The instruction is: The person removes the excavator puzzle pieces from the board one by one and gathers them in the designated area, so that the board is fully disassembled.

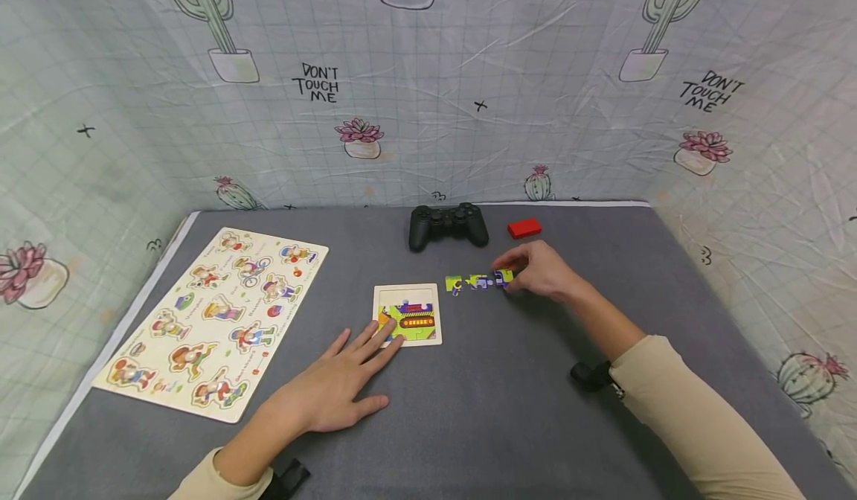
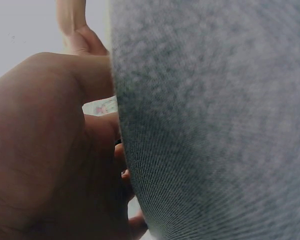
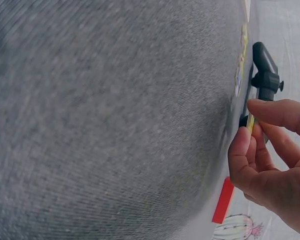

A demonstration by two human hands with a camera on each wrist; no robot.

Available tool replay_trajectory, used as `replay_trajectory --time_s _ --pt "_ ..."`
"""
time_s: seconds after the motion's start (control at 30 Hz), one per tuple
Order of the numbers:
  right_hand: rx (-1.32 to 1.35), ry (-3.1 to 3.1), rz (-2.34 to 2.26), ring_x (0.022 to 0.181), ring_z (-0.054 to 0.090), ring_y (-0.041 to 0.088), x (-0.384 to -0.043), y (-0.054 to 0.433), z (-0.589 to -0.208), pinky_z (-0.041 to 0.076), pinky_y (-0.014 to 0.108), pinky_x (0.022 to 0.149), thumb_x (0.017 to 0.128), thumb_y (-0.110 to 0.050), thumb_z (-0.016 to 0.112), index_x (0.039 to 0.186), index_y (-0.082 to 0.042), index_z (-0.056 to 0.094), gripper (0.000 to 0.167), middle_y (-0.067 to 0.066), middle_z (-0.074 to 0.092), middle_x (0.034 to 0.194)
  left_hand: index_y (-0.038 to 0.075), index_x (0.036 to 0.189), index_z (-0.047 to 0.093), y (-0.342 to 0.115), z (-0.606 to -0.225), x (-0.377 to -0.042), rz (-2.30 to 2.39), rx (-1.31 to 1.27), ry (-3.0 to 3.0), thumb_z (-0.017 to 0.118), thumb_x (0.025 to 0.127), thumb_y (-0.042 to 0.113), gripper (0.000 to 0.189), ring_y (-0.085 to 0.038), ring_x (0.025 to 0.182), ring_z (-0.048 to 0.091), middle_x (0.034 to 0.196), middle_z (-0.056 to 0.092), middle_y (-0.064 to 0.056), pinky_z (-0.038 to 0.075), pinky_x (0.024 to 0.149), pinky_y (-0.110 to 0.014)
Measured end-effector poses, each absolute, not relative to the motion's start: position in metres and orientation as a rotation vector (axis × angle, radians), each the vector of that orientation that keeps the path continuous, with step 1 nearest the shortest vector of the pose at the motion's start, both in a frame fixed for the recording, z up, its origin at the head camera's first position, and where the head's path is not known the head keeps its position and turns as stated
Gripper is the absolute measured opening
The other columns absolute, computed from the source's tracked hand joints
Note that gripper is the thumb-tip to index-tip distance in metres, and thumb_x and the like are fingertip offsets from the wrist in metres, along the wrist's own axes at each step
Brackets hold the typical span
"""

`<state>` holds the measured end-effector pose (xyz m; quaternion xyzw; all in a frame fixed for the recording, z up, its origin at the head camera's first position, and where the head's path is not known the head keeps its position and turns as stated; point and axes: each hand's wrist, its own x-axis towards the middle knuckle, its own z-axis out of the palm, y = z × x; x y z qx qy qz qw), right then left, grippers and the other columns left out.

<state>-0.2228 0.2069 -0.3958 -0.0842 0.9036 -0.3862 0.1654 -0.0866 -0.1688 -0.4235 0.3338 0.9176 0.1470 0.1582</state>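
Observation:
My right hand (image 1: 541,271) pinches a small yellow-and-purple puzzle piece (image 1: 504,277) between thumb and fingers. In the right wrist view the piece's yellow edge (image 3: 251,122) shows between the fingertips. Two more puzzle pieces, one green (image 1: 453,282) and one purple and yellow (image 1: 477,282), lie in a row to its left. My left hand (image 1: 335,388) is spread palm down, its fingertips over the lower left corner of a square wooden puzzle tray (image 1: 405,289). Joined pieces showing a digger with tracks (image 1: 416,323) fill the tray's lower part; bare wood shows above them.
A large wooden board with pictures of children (image 1: 217,321) lies at the left. Toward the back are a black game controller (image 1: 448,225) and a red block (image 1: 524,228), the block just beyond my right hand. A printed cloth (image 1: 428,98) hangs around the grey table (image 1: 482,425).

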Motion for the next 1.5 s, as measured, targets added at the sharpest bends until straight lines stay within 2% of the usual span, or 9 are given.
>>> replay_trajectory --time_s 0.83,1.5 --pt "-0.266 2.599 -0.988 0.116 0.067 0.035 -0.2281 0.2066 -0.4014 0.057 0.049 0.097 0.079 0.007 0.082 0.121 -0.003 0.077 0.043 0.017 0.076 0.120 0.022 0.168 0.020 -0.1685 -0.4237 -0.0875 0.428 0.958 2.617 0.062 0.103 0.047 0.082 -0.030 0.163 0.010 0.177 0.004 -0.001 0.013 0.127 -0.066" --pt "-0.284 2.596 -0.974 0.113 0.069 0.034 -0.2292 0.2057 -0.4027 0.058 0.047 0.093 0.079 0.005 0.084 0.120 -0.003 0.078 0.043 0.017 0.077 0.118 0.023 0.169 0.020 -0.1690 -0.4236 -0.0877 0.429 0.950 2.614 0.062 0.102 0.047 0.082 -0.030 0.163 0.009 0.177 0.004 -0.001 0.013 0.127 -0.066"
